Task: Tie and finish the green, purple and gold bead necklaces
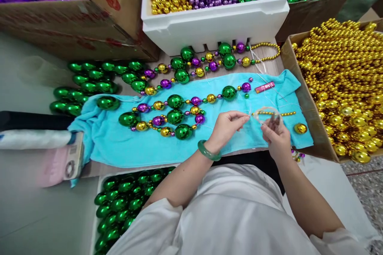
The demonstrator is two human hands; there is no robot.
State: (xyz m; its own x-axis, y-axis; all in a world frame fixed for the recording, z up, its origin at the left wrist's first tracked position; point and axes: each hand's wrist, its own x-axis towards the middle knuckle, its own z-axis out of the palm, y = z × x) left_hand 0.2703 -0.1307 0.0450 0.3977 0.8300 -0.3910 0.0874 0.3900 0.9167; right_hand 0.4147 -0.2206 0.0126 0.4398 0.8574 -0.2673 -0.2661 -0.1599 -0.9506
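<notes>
Big turquoise towel point(113, 154) spread out here, chunky bead strand point(175, 117) looped across it. Right hand point(277, 134) is blurry, can't tell if it's gripping anything. Left hand point(228, 126) is beside a short gold bead chain point(287, 114), fingertips pinched on thin thread point(249, 110).

Honestly, you can't read a single word here. Your brown cardboard box point(119, 6) has red lettering and a red emblem point(111, 0), your small flat magenta rectangle point(265, 87) has pale markings, and your pink-and-beige soft packet point(56, 165) a dark round mark point(70, 168), all too blurry.
</notes>
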